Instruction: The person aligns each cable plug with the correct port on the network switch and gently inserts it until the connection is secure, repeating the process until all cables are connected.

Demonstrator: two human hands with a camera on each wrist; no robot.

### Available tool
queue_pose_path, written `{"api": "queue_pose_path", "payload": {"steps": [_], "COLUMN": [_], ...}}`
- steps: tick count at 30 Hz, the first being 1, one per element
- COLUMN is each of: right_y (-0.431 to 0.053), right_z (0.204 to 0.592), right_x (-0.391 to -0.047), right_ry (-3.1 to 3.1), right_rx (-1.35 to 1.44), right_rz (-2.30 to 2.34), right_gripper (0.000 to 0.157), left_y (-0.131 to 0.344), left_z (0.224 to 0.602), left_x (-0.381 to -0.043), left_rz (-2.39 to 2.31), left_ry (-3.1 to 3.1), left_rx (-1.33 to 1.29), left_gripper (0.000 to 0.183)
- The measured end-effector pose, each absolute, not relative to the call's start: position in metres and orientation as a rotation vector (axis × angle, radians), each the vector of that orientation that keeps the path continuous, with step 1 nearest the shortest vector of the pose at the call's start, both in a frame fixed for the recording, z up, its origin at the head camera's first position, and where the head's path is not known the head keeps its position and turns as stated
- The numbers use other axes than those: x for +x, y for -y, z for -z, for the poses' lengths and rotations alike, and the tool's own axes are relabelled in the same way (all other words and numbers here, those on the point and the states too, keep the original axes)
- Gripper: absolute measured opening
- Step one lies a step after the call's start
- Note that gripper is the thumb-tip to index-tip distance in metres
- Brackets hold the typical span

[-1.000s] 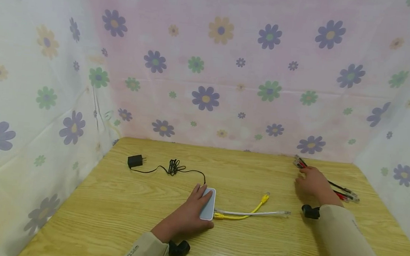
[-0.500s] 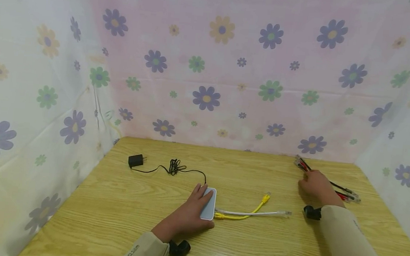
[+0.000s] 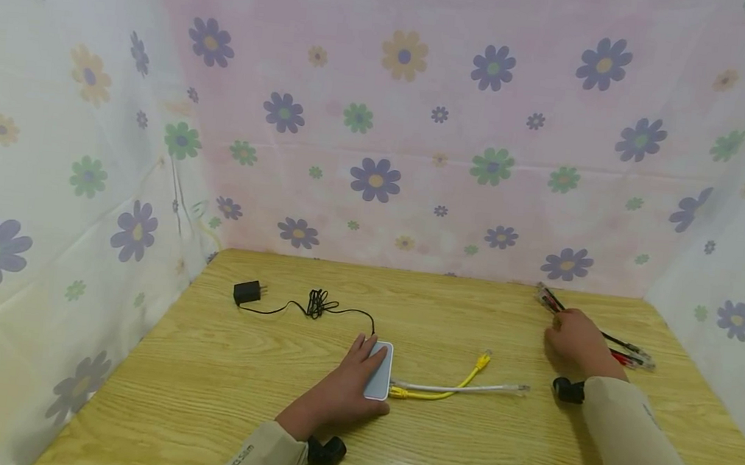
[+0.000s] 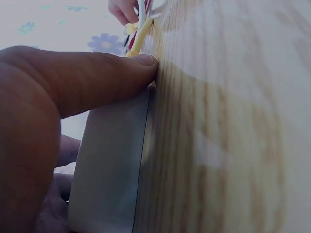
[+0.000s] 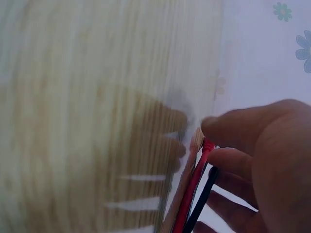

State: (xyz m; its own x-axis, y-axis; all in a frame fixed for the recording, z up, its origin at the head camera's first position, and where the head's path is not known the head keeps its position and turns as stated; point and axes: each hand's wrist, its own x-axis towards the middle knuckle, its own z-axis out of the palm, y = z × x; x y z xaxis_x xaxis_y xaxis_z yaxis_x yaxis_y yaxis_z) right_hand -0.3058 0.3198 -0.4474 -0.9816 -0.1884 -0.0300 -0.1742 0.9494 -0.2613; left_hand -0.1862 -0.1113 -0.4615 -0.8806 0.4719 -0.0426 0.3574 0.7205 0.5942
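On the wooden table lies a small white network switch (image 3: pixel 377 386) with a grey top. My left hand (image 3: pixel 340 386) holds it, fingers spread over its top and thumb along the near edge; in the left wrist view the thumb (image 4: pixel 107 80) crosses its side. A yellow network cable (image 3: pixel 434 397) and a white network cable (image 3: pixel 492 388) run from its right side. At the back right, my right hand (image 3: pixel 577 343) covers the middle of a cable bundle. Its thumb and forefinger pinch a red network cable (image 5: pixel 190 199) near the plug, beside a black cable (image 5: pixel 199 204) and a pale one.
A black power adapter (image 3: pixel 247 292) lies at the back left, its coiled cord (image 3: pixel 317 304) leading to the switch. Cable ends (image 3: pixel 637 353) stick out right of my right hand. Flowered cloth (image 3: pixel 377 181) encloses the table (image 3: pixel 232 397) at the back and sides.
My right hand has shifted slightly right and down along the cables, its fingers drawing in. The left hand and the switch have stayed in place.
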Motion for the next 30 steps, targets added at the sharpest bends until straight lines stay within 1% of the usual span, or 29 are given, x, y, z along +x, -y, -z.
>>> {"api": "queue_pose_path", "payload": {"steps": [10,17,22,30], "right_y": [-0.319,-0.322,-0.326,-0.335], "right_z": [0.439,0.436,0.436,0.44], "right_x": [-0.299,-0.299,-0.299,-0.293], "right_ry": [-3.217,-3.255,-3.327,-3.503], "right_rx": [-0.268,-0.206,-0.184,-0.24], "right_rz": [0.431,0.484,0.51,0.588], "right_gripper": [0.028,0.03,0.028,0.027], "left_y": [0.111,0.111,0.111,0.111], "left_z": [0.459,0.459,0.459,0.458], "left_x": [-0.186,-0.185,-0.185,-0.184], "left_rz": [-0.889,-0.902,-0.901,-0.904], "left_ry": [-2.718,-2.717,-2.724,-2.715], "left_rx": [0.641,0.651,0.66,0.659], "left_gripper": [0.091,0.09,0.09,0.09]}}
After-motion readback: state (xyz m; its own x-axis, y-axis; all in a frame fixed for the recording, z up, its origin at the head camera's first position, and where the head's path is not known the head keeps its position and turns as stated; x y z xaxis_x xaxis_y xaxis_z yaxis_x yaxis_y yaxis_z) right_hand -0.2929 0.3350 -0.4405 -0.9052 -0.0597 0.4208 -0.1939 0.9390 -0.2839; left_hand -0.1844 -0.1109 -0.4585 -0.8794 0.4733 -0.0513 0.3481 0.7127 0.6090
